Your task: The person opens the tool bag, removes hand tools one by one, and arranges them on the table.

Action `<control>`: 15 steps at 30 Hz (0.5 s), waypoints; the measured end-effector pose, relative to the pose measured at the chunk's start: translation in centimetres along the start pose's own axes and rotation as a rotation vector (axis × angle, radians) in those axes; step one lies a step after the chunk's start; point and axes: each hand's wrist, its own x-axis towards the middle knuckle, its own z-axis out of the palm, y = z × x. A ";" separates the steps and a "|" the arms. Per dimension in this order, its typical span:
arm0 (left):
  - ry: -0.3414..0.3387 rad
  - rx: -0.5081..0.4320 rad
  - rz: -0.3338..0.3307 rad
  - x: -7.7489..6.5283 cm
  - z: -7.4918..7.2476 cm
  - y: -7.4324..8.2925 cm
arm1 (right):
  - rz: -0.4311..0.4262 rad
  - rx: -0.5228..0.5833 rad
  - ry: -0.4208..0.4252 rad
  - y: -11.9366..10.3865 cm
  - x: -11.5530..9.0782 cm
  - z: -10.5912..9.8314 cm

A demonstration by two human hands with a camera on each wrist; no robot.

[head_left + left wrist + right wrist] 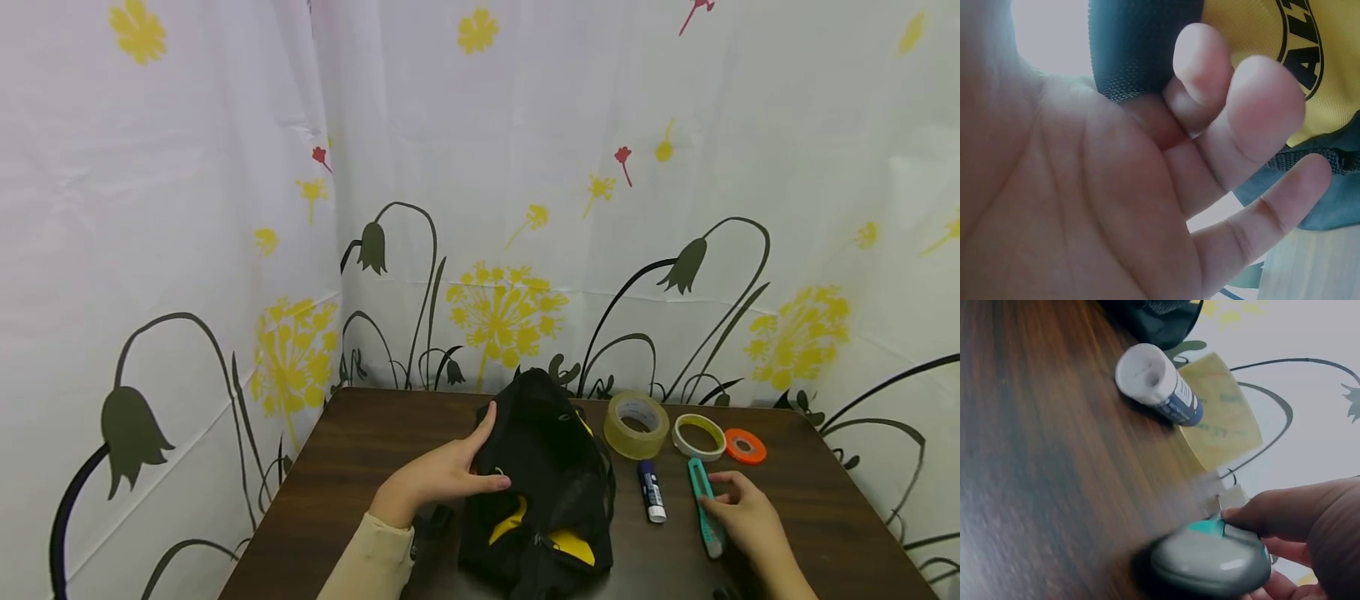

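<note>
A black bag (540, 467) with yellow panels stands on the table, its mouth open towards me. My left hand (442, 475) holds the left edge of the mouth. In the left wrist view, the bent fingers (1266, 112) lie before the bag's yellow panel (1335, 56), which bears black lettering. On the right, my right hand (750, 512) pinches a turquoise and grey utility knife (703, 504) between thumb and fingers. The knife's rounded grey end (1210, 559) shows in the right wrist view; whether it touches the table, I cannot tell.
A blue and white glue stick (651, 492) lies right of the bag. Behind it are a wide clear tape roll (622, 437), a white-rimmed tape roll (684, 450) and an orange ring-shaped roll (757, 451). A patterned curtain (525, 167) hangs beyond the brown table (345, 467).
</note>
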 end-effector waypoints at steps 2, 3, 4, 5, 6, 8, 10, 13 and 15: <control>-0.001 0.000 0.003 0.0 0.1 -0.2 | -0.012 -0.065 0.004 0.1 -0.2 -0.1; 0.001 0.005 0.004 -0.1 0.2 -0.2 | -0.010 -0.082 -0.001 0.2 -0.3 -0.2; 0.004 0.007 0.007 -0.1 0.2 -0.2 | -0.010 -0.096 -0.003 0.2 -0.4 -0.3; 0.004 0.008 0.008 -0.1 0.2 -0.2 | -0.005 -0.105 -0.005 0.2 -0.4 -0.4; 0.005 0.009 0.008 -0.1 0.2 -0.2 | 0.000 -0.111 -0.006 0.2 -0.4 -0.5; 0.008 -0.001 0.006 -0.1 0.2 -0.1 | 0.000 -0.124 -0.009 0.2 -0.4 -0.6; 0.006 -0.011 0.002 -0.1 0.1 0.0 | -0.010 -0.153 -0.008 0.1 -0.2 -0.7; 0.004 -0.020 -0.002 -0.1 0.0 0.1 | -0.024 -0.197 -0.011 0.2 0.0 -0.9; 0.001 -0.015 -0.004 -0.1 0.0 0.1 | -0.026 -0.211 -0.018 0.3 -0.1 -1.0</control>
